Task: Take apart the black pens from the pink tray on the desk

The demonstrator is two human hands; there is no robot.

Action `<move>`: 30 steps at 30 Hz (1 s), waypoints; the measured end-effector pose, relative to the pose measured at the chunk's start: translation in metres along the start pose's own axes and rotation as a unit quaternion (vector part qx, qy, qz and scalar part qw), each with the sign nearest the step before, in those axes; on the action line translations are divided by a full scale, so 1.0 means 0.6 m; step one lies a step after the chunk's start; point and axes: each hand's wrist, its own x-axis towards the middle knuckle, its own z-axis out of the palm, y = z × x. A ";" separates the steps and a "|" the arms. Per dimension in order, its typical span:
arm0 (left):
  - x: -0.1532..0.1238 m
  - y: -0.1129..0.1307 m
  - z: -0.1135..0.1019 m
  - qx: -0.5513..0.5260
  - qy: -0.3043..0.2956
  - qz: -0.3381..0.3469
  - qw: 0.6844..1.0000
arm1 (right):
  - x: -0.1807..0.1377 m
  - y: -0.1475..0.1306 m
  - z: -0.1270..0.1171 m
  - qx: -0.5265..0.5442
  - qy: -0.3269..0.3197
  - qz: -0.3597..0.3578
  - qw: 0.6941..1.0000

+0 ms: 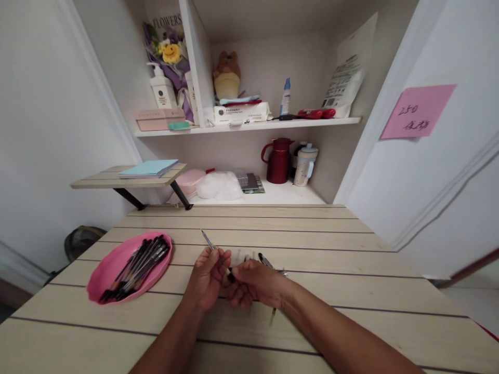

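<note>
Head view: left hand (206,275) and right hand (257,283) are both pinching one pen (208,239) btwn them over the table (331,244) centre, its long axis slanting up-left, w/ the pink tray (111,266) lying nearer the left hand.

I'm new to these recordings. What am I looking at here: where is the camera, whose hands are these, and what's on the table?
There is no machine: a person works with bare hands. The single picture comes from a camera worn on their head, looking forward and down, so both arms enter from the bottom. The left hand grips a thin pen pointing up and away; the right hand pinches its dark lower end. On the table, a pink tray holds black pens. A few loose pens lie behind the right hand. Shelves with a red jug stand behind.
</note>
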 end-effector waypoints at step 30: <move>-0.001 0.005 0.004 0.058 0.045 0.009 0.997 | 0.007 0.003 0.016 -0.277 0.143 -0.019 0.950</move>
